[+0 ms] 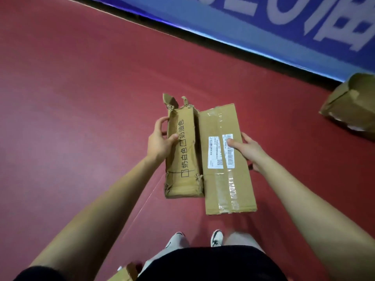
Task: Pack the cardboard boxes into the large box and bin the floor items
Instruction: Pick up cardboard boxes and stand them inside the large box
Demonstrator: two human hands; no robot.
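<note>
I hold two long cardboard boxes side by side above the red floor. My left hand (160,138) grips the torn box with black printed characters (182,159), thumb on its top face. My right hand (246,148) grips the taped box with white shipping labels (223,189), thumb on the barcode label. The two boxes touch along their long edges. A larger open cardboard box (351,106) lies on the floor at the far right, partly cut off by the frame edge.
A blue banner with white characters (284,31) runs along the wall at the top right. The red floor (71,98) spreads out to the left. A corner of more cardboard (123,273) shows by my feet at the bottom.
</note>
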